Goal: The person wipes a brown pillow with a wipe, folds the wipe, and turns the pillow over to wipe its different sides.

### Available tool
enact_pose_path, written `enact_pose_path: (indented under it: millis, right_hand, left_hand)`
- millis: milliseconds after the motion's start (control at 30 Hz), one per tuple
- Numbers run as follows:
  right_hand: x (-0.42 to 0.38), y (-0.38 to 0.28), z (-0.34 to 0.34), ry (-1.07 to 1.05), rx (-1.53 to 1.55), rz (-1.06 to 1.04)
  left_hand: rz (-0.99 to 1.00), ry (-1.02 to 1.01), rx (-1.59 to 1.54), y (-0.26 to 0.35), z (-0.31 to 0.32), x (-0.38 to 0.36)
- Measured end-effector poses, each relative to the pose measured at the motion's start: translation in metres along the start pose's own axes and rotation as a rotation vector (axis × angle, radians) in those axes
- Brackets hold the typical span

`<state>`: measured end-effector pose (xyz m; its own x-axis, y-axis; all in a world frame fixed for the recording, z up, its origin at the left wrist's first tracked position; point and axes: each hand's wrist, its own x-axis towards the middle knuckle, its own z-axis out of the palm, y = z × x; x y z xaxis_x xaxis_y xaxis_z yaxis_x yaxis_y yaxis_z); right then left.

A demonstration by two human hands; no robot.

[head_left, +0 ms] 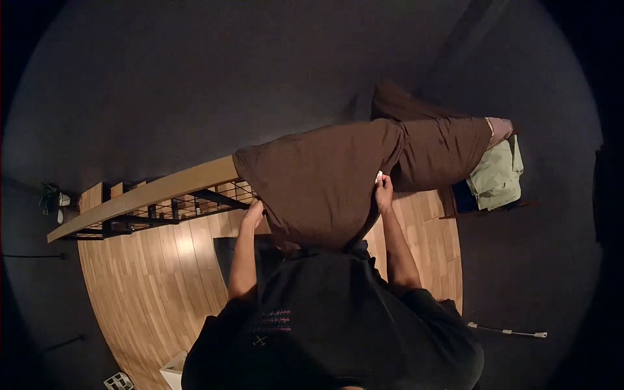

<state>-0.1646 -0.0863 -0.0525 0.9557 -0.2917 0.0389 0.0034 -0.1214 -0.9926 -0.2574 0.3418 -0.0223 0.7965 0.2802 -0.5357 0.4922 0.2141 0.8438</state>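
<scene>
A large dark brown cloth [325, 175] lies draped over the top of a long narrow unit and hangs down on my side. My left hand [255, 212] is closed on the cloth's left edge, close below the unit's wooden top. On the other side my right hand [384, 188] pinches the cloth's edge near a fold. A small white piece [379, 175], like a label, shows at the right fingertips. Between the hands the fabric spreads fairly flat, and its lower end reaches my black shirt. More of it lies bunched and wrinkled farther right.
The wooden top [146, 195] runs left over black metal grid shelving [208, 207]. Pale green fabric [497, 175] hangs at the far right by a dark wooden frame [450, 207]. A plant [49, 198] stands far left. A power strip [507, 332] lies lower right on dark flooring.
</scene>
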Motion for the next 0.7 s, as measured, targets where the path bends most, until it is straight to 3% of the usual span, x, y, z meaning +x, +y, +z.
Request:
enact_pose_path:
  millis: [200, 267, 367, 500, 533, 600, 700]
  right_hand:
    - [0.009, -0.06, -0.02, -0.058, 0.104, -0.026]
    - [0.025, -0.082, -0.018, -0.074, 0.14, -0.035]
    - [0.05, -0.133, -0.02, -0.019, 0.045, -0.066]
    - [0.1, -0.219, -0.02, -0.069, -0.167, -0.287]
    - [0.119, -0.242, -0.018, -0.07, -0.182, -0.342]
    - [0.175, -0.265, -0.033, -0.064, -0.041, -0.184]
    - [0.227, -0.25, -0.056, 0.006, -0.007, -0.071]
  left_hand:
    - [-0.022, -0.284, 0.385, 0.079, 0.01, -0.015]
    - [0.224, -0.461, 0.542, 0.121, 0.012, -0.022]
    - [0.395, -0.449, 0.755, 0.101, 0.008, 0.009]
    - [0.144, -0.015, -0.525, 0.063, 0.029, -0.032]
    - [0.148, -0.018, -0.523, 0.069, 0.034, -0.033]
    - [0.639, 0.143, -0.301, 0.105, 0.048, -0.059]
    - [0.652, -0.837, -0.981, 0.183, 0.05, -0.014]
